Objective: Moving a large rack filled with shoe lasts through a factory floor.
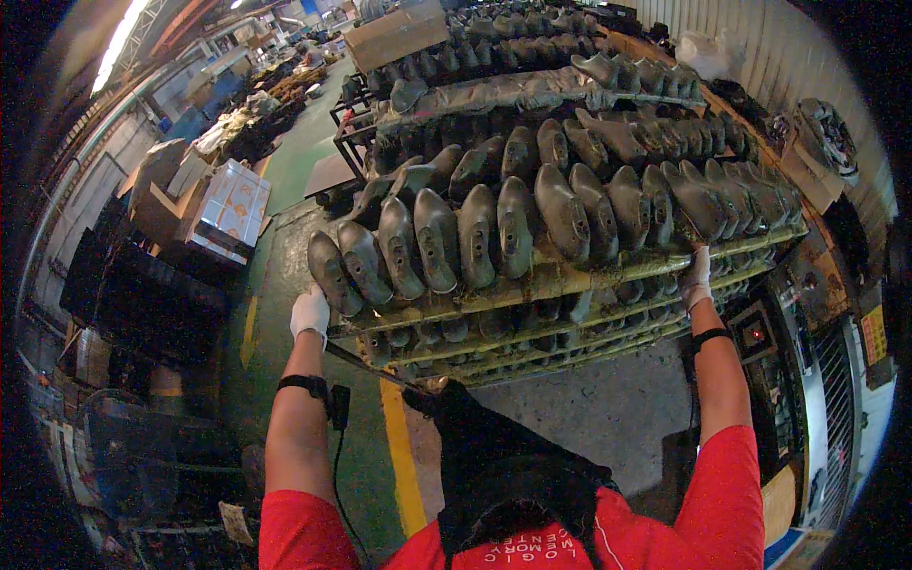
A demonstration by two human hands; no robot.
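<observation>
A multi-tier rack (446, 309) with yellowish shelf edges stands in front of me. Rows of dark shoe lasts (436, 239) lean along its top shelf, soles and holes facing me, and more show on the tiers below. My left hand (310, 313), in a white glove, is closed on the rack's left corner, close to the end last. Far to the right, my right hand (698, 274), gloved too, is wrapped around the front edge of the top shelf. Both arms are stretched wide, and the fingers are partly hidden.
Behind stand further racks of lasts, one topped by a cardboard box (396, 36). Stacked boxes (226, 211) sit to the left, beside a green floor (294, 242) with yellow lines. A machine or cabinet (760, 332) stands close on the right, near a corrugated wall (807, 66).
</observation>
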